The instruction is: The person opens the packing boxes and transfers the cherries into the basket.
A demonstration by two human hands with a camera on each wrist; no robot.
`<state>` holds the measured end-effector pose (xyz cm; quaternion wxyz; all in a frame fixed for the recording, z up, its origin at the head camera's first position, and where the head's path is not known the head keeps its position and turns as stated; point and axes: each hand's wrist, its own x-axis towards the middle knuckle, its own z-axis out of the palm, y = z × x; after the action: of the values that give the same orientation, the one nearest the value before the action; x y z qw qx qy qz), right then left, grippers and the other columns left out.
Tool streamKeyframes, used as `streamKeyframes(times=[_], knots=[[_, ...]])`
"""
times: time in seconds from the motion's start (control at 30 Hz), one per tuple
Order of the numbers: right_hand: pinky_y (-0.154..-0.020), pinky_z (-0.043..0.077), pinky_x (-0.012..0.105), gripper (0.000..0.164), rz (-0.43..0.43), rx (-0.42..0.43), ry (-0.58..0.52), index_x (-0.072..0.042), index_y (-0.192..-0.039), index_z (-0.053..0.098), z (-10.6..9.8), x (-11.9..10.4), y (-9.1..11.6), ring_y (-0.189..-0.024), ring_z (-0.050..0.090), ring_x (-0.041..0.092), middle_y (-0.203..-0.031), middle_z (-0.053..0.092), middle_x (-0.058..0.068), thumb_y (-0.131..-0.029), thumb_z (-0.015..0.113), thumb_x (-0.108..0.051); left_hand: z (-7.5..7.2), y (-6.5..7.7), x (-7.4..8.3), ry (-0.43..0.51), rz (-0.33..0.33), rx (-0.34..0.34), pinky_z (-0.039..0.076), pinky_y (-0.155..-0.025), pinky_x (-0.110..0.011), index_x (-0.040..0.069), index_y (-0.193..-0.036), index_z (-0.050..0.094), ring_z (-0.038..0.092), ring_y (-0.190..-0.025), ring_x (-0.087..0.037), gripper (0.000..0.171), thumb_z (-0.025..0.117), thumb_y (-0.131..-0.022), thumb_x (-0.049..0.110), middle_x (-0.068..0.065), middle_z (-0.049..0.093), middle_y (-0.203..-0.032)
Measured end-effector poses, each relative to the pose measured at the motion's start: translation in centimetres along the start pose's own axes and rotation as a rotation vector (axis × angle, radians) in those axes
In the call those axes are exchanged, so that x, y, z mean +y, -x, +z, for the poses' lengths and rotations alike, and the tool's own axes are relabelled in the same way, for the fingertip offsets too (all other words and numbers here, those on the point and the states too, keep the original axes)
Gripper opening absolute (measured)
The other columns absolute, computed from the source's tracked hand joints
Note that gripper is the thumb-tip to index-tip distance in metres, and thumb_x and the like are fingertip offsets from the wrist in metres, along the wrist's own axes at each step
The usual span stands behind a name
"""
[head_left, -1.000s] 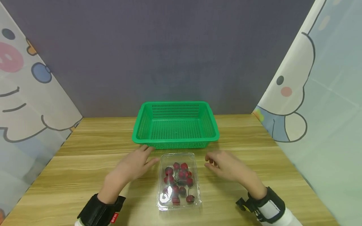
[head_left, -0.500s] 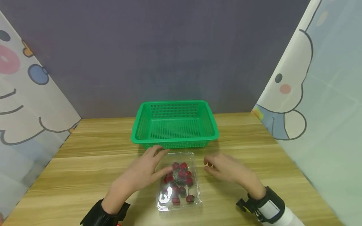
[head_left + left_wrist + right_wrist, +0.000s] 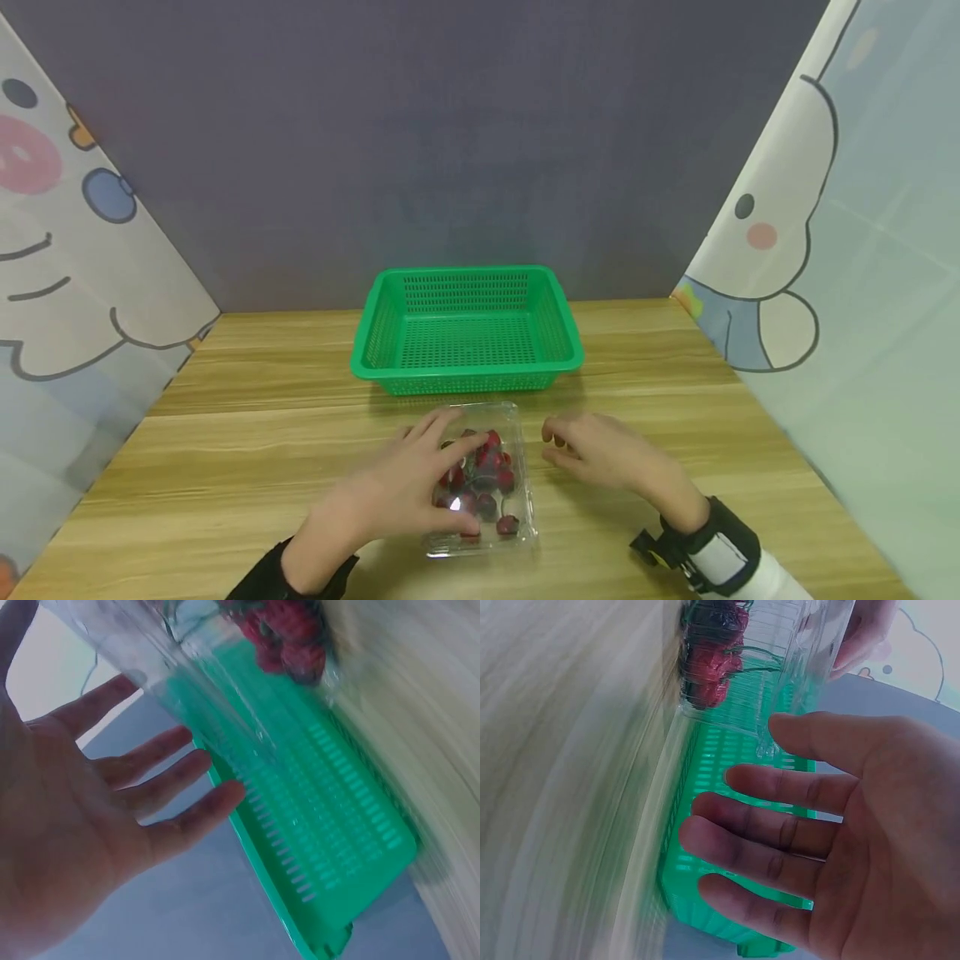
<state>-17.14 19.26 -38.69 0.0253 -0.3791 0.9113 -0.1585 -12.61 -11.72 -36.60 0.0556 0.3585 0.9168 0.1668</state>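
Note:
A clear plastic box (image 3: pixel 516 433) with a lid lies on the table in the head view, and red cherries (image 3: pixel 507 525) with green stems show inside it. My left hand (image 3: pixel 401 492) is spread over the left part of the box lid, thumb toward the near end, and covers part of the fruit. In the left wrist view its fingers (image 3: pixel 150 754) stand apart beside the lid. To the right of the box, my right hand (image 3: pixel 600 447) stays apart from it with loosely bent fingers and nothing in them.
Just behind the box stands a green perforated plastic basket (image 3: pixel 465 372) with nothing in it. The wooden table (image 3: pixel 262 417) ends at a dark back panel (image 3: pixel 465 150). Walls with cartoon drawings (image 3: pixel 780 333) flank both sides.
My left hand has moved right from beside the box to over its lid, with the fingers spreading. The right hand, box and basket have stayed in place.

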Motion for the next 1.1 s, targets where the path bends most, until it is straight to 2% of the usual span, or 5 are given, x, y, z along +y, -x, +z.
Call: streamKeyframes(times=[0.1, 0.3, 0.57, 1.1], knots=[[-0.063, 0.051, 0.026, 0.015, 0.004, -0.013, -0.008, -0.008, -0.104, 0.069, 0.1, 0.0, -0.1, -0.072, 0.057, 0.001, -0.092, 0.067, -0.005, -0.1, 0.068, -0.022, 0.3, 0.0, 0.4, -0.016, 0.021, -0.001, 0.033, -0.108, -0.069, 0.027, -0.159, 0.042, 0.026, -0.149, -0.037, 0.093, 0.062, -0.083, 0.079, -0.012, 0.028, -0.163], [-0.064, 0.051, 0.026, 0.016, -0.007, -0.018, -0.008, -0.009, -0.103, 0.069, 0.5, 0.1, -0.2, -0.073, 0.057, 0.001, -0.092, 0.068, -0.005, -0.101, 0.068, -0.025, 1.0, 0.0, 0.9, -0.046, 0.019, -0.005, 0.04, -0.104, -0.067, 0.025, -0.156, 0.046, 0.03, -0.148, -0.037, 0.088, 0.063, -0.086, 0.075, -0.012, 0.031, -0.161], [-0.062, 0.05, 0.026, 0.02, 0.001, -0.028, -0.022, -0.009, -0.104, 0.069, 0.6, 0.0, -0.1, -0.071, 0.055, 0.0, -0.092, 0.069, -0.005, -0.102, 0.067, -0.029, 1.3, 0.0, 1.0, -0.068, 0.016, -0.015, 0.036, -0.109, -0.065, 0.025, -0.158, 0.043, 0.023, -0.151, -0.037, 0.091, 0.062, -0.086, 0.076, -0.014, 0.029, -0.164], [-0.062, 0.051, 0.026, 0.02, -0.01, -0.015, -0.018, -0.011, -0.103, 0.069, 0.9, 0.1, -0.3, -0.072, 0.057, 0.0, -0.092, 0.069, -0.006, -0.102, 0.067, -0.031, 1.4, -0.3, 0.8, -0.069, 0.026, -0.013, 0.035, -0.11, -0.066, 0.026, -0.159, 0.041, 0.022, -0.152, -0.038, 0.091, 0.063, -0.086, 0.076, -0.014, 0.028, -0.164]])
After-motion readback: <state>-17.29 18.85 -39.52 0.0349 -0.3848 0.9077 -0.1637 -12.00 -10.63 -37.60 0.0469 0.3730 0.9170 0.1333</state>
